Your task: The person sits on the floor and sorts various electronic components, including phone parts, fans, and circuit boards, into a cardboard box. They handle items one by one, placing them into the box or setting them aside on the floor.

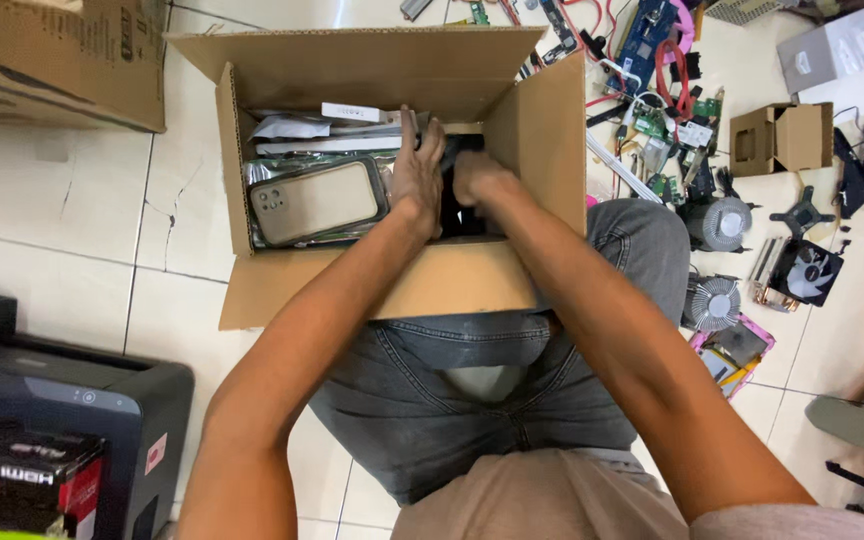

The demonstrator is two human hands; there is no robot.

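While the black thing sits upright at the right end of the box, I've got it pinched between both hands. My left hand lies flat on its left side, fingers straight and pointing away, and my right hand curls over its top edge. Both arms reach forward over my knee. A phone case lies just left.

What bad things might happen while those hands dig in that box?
Both the left hand and right hand press on a black object deep in the cardboard box; it might slip or get scratched. The phone case beside it could get squashed. The loose circuit boards nearby might get kneed.
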